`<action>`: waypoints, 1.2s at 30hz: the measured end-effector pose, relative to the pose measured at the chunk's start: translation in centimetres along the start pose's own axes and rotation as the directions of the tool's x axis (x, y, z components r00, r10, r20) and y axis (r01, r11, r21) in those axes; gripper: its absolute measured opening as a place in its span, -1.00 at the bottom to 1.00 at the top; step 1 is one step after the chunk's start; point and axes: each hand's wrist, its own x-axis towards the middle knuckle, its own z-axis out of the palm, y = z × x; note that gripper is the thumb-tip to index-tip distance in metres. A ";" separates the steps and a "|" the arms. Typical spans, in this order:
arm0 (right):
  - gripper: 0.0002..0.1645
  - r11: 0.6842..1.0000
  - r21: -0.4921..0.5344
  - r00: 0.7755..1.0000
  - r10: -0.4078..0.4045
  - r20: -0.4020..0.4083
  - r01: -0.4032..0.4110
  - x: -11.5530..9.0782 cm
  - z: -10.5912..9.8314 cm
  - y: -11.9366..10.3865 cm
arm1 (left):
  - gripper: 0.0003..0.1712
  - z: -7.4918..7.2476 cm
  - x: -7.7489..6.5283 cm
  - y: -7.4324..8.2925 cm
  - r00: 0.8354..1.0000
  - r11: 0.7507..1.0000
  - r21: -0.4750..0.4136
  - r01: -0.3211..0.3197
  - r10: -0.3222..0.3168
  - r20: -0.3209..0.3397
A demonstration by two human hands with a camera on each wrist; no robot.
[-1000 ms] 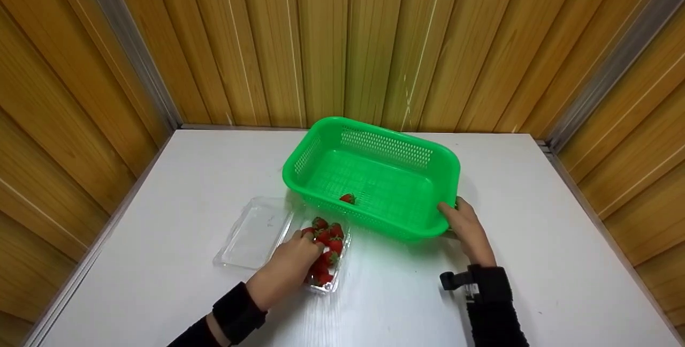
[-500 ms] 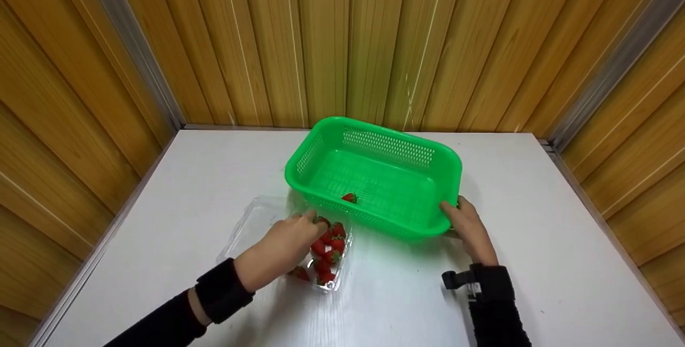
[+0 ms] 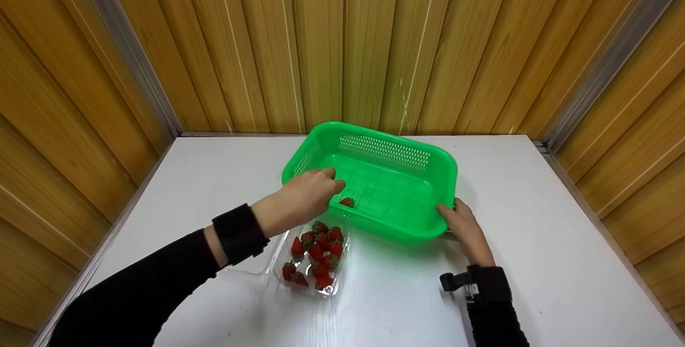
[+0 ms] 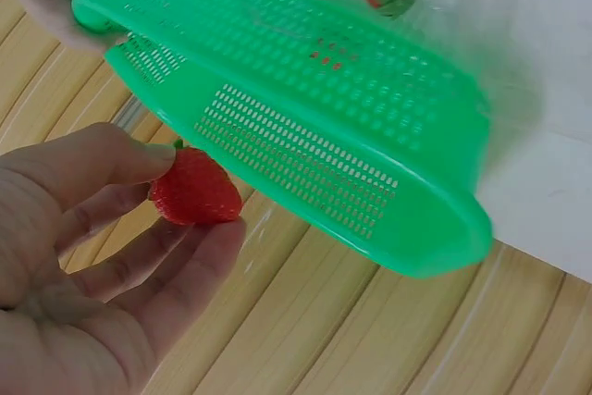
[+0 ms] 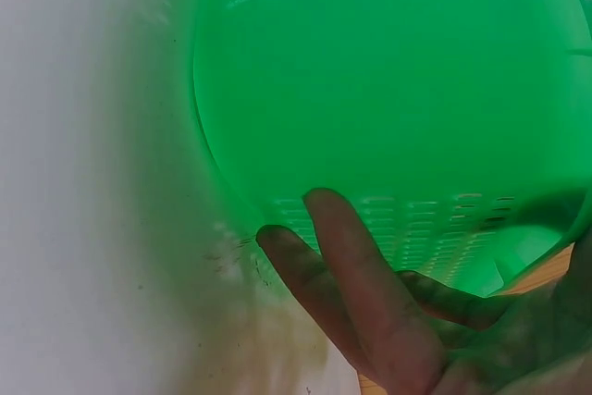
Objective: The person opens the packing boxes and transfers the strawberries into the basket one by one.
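My left hand (image 3: 302,197) is over the near left part of the green basket (image 3: 385,175). In the left wrist view it pinches a strawberry (image 4: 196,188) between thumb and fingertips, close by the basket's rim; the head view hides that fruit behind the hand. One strawberry (image 3: 347,202) lies on the basket floor near the front wall. At the basket's right end, my right hand (image 3: 469,229) grips the rim, thumb inside. The right wrist view has its fingers (image 5: 356,275) against the outer wall. Several strawberries (image 3: 316,255) lie in a clear plastic box (image 3: 333,286) in front.
The box's clear lid (image 3: 251,271) lies folded out to the left, partly under the left forearm. The white table (image 3: 417,304) runs back to a wood-patterned panel wall (image 3: 369,47), with more panels at both sides.
My left hand has risen out of the plastic box with a strawberry and moved forward and right, over the basket. The right hand keeps its grip on the rim.
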 end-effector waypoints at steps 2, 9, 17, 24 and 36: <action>-0.36 1.000 0.007 1.000 0.002 0.002 -0.002 -0.1 -0.1 0.0 | -0.82 0.3 1.3 0.2 1.000 0.999 -0.025 -0.019 0.019 -0.021; -0.32 0.999 0.033 1.000 0.006 0.013 -0.007 0.1 0.2 0.1 | -0.82 1.9 5.1 0.2 0.993 0.985 -0.153 -0.080 0.066 -0.094; -0.34 0.998 0.061 0.999 -0.019 0.028 0.018 0.4 0.7 -0.1 | -0.80 2.9 6.6 -0.6 0.994 0.978 -0.199 -0.071 0.053 -0.092; -0.32 0.999 0.043 0.999 -0.019 0.034 0.017 -0.1 1.2 -0.8 | -0.82 3.8 6.3 -1.4 0.995 0.972 -0.225 -0.072 0.056 -0.080; -0.34 0.998 0.058 1.000 -0.001 0.030 -0.001 0.0 0.9 -0.1 | -0.87 4.8 6.0 -1.5 0.995 0.964 -0.252 -0.081 0.064 -0.073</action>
